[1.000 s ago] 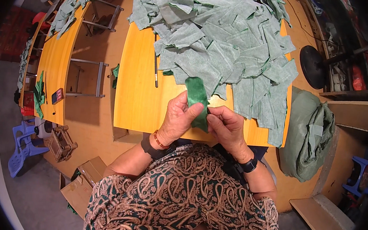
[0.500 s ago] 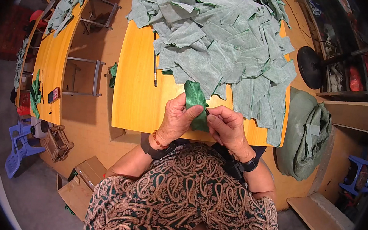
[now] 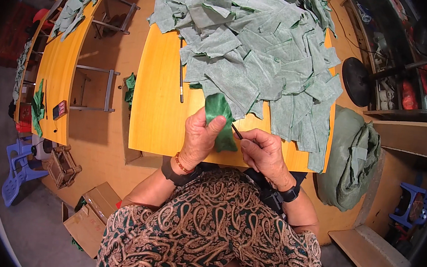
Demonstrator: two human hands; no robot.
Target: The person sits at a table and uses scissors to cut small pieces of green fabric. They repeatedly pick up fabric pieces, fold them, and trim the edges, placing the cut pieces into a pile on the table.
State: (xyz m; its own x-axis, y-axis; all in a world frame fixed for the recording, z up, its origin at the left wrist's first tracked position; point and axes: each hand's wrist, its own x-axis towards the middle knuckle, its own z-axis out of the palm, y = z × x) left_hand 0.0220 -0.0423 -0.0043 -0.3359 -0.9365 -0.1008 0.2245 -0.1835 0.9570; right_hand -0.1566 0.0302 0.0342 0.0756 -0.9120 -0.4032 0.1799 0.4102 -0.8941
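Left hand (image 3: 198, 138) pinches cloth (image 3: 218, 115), right hand (image 3: 266, 150) pinches stick (image 3: 236, 131).
Mid-frame, stick points upper-left, at upright cloth's right edge.

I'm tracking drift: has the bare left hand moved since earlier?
Yes, the left hand shifted slightly left, toward the thin black stick on the yellow wooden table.

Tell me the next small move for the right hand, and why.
Probably ease the thin dark stick gently toward the green fabric piece: the right hand grips the stick, its far end appears at the fabric's right edge, and the left hand pinches the piece. Whether the tip is inside is unclear.
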